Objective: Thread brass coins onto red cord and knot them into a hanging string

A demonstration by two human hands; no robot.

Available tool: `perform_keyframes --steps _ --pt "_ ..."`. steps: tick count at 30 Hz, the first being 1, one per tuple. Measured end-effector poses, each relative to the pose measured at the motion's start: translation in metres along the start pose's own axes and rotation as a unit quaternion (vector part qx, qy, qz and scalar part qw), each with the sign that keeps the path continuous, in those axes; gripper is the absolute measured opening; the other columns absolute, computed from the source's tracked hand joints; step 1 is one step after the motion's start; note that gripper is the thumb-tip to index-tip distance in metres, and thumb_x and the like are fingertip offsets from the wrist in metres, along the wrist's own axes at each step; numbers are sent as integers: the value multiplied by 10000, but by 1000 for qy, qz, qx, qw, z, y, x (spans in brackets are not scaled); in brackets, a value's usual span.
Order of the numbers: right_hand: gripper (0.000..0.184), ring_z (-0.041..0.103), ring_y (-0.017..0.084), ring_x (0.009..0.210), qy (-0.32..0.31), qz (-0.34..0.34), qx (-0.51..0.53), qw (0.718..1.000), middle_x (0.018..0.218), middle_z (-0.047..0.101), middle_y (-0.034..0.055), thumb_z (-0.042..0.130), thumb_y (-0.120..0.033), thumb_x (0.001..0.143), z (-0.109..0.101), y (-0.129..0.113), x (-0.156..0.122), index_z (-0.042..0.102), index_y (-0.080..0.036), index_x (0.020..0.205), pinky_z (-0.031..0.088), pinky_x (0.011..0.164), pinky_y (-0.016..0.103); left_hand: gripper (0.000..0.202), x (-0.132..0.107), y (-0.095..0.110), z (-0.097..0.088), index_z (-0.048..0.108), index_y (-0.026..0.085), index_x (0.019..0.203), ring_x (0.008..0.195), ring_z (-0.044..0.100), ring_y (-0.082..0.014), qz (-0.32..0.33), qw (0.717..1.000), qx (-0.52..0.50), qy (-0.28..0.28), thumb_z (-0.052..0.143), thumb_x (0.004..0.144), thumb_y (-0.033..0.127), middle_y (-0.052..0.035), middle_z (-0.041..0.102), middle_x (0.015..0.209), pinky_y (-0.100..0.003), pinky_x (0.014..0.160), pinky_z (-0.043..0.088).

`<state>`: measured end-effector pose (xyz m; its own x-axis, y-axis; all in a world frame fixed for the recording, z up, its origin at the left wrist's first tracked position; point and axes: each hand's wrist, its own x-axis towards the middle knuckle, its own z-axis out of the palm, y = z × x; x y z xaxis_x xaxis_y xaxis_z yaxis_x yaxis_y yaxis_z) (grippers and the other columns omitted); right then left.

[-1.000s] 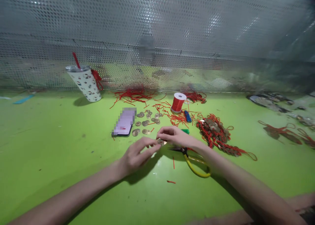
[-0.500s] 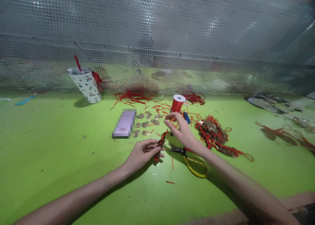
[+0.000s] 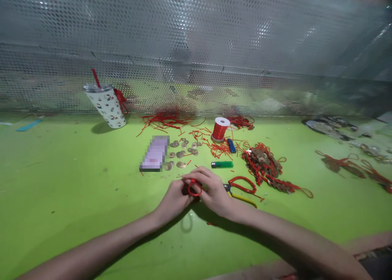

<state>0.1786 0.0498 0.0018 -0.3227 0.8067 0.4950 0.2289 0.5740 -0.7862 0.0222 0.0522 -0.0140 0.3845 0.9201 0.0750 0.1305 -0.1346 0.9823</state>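
Note:
My left hand (image 3: 174,199) and my right hand (image 3: 211,192) meet just above the green table (image 3: 76,190), both closed on a red cord (image 3: 194,187) that forms a small loop between their fingertips. Whatever hangs from the cord is hidden behind the fingers. Several brass coins (image 3: 182,151) lie scattered just beyond the hands, beside a phone (image 3: 154,153). A green lighter (image 3: 222,164) lies past my right hand. Yellow-handled scissors (image 3: 241,197) lie to its right, with a red cord loop over them.
A spool of red cord (image 3: 220,129) and a blue lighter (image 3: 232,145) stand further back among red cord scraps. A heap of finished red coin strings (image 3: 269,167) lies to the right. A patterned cup with a red straw (image 3: 107,104) stands back left. A perforated metal wall (image 3: 196,47) closes the back.
My right hand has come back from near the spool to join the left hand. The red cord, stretched between the hands before, is now a small loop at the fingertips.

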Motion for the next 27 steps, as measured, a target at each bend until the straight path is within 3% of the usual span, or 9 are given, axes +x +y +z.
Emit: perform_keyframes --steps 2,5,9,11,16,19,21,23,27 --pt "247 679 217 886 34 46 27 998 970 741 84 560 -370 1000 1 -3 -2 756 -228 1049 555 794 360 156 -3 1 2 653 142 747 671 683 -189 22 999 12 -21 665 854 256 -25 711 714 -290 620 570" --pt "335 669 200 785 75 165 103 978 891 729 63 594 -494 966 -6 -6 2 755 -210 1040 553 699 325 202 -8 7 5 674 156 993 844 740 -220 49 997 -18 -60 735 838 271 -60 761 937 -365 807 626" --pt "387 603 157 653 103 231 110 961 809 684 52 638 -554 916 -47 -5 4 747 -183 923 508 594 282 343 -11 12 6 637 179 1190 1081 715 -235 85 993 0 -78 726 876 287 -117 706 1208 -430 998 591" --pt "388 577 151 621 127 225 60 964 761 664 42 656 -561 897 -80 -2 1 745 -183 886 503 593 285 279 -12 11 5 642 176 1180 1057 714 -220 104 991 31 -77 674 923 282 -118 704 1181 -419 972 604" --pt "509 607 203 658 204 209 -155 944 751 666 42 545 -579 945 -171 27 -23 666 -177 1233 509 641 338 129 -14 5 3 652 169 1074 1002 693 -203 191 970 108 -103 622 959 219 -97 713 1071 -377 908 591" --pt "526 632 311 870 204 174 -418 868 903 702 176 466 -545 972 -207 56 -39 689 -95 1128 500 830 481 91 -16 5 4 646 166 1039 987 681 -201 223 959 123 -122 606 962 194 -103 707 1057 -350 867 579" --pt "547 585 386 1016 205 138 -546 800 1044 682 273 428 -494 988 -213 70 -45 655 -31 1172 459 900 569 89 -16 5 4 642 164 1037 969 676 -199 229 957 125 -122 596 964 184 -109 701 1050 -336 835 576" --pt "478 560 387 1053 192 90 -584 784 1101 667 283 432 -415 1003 -203 73 -46 624 -29 1211 453 924 571 90 -16 5 4 639 162 1037 958 672 -202 229 957 133 -115 595 959 173 -112 700 1043 -343 835 572" --pt "199 586 306 987 70 -23 -480 874 1031 683 159 508 -270 1011 -149 55 -32 623 -163 1132 498 895 485 103 -15 3 4 639 159 1029 946 665 -198 225 960 142 -87 568 961 129 -98 702 999 -350 842 560"
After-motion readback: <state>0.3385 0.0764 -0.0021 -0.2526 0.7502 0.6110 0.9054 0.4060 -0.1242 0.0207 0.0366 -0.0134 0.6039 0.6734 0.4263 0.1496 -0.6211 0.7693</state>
